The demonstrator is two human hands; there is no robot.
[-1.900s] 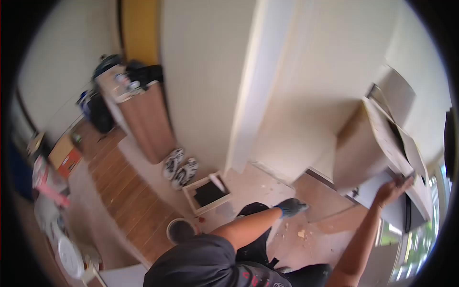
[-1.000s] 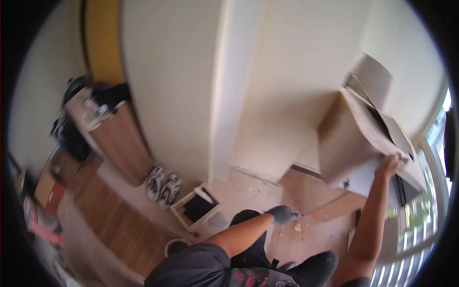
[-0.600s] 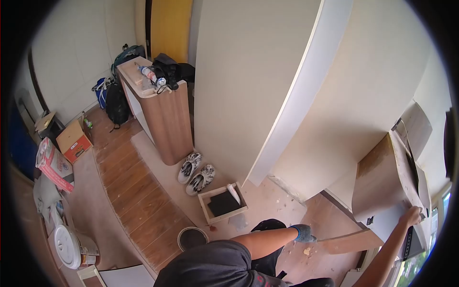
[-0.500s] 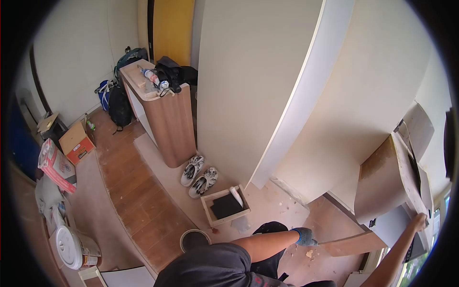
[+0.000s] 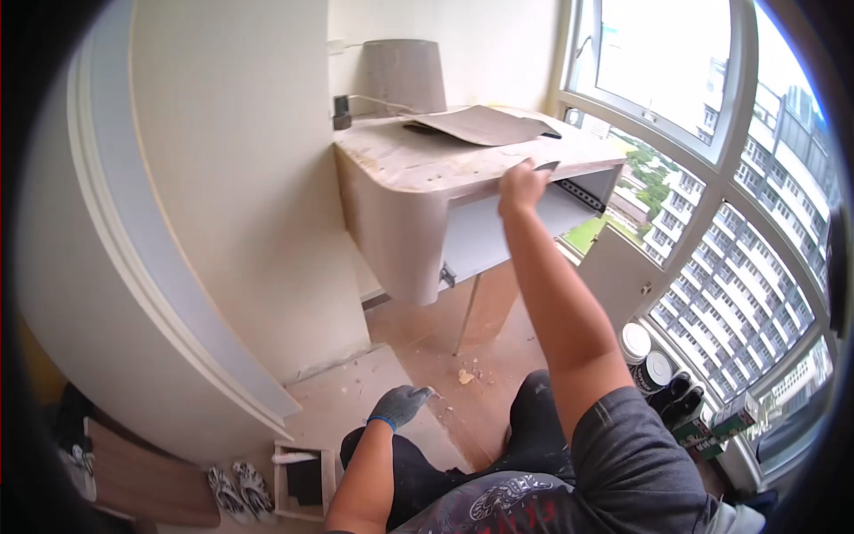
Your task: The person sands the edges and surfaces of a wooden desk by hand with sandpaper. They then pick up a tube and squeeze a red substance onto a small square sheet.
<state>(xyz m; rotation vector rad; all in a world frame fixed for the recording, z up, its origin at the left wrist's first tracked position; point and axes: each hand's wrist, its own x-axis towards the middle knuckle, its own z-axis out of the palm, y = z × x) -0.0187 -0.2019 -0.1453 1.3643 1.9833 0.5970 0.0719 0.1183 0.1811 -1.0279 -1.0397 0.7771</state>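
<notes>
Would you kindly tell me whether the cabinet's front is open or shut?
Open: no door covers the cabinet in front; its pale inside and black rail show.

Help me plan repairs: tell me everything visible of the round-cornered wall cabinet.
The round-cornered wall cabinet sits against the wall, above the floor. Its pale shell looks laminated; the top is stained and patchy. Its open front shows a grey-white interior and a dark perforated strip. A curled sheet lies on top; the right hand is at the front edge, contact unclear.

The pale, round-cornered cabinet (image 5: 445, 171) is raised, open-fronted, apparently wall-mounted.
</notes>
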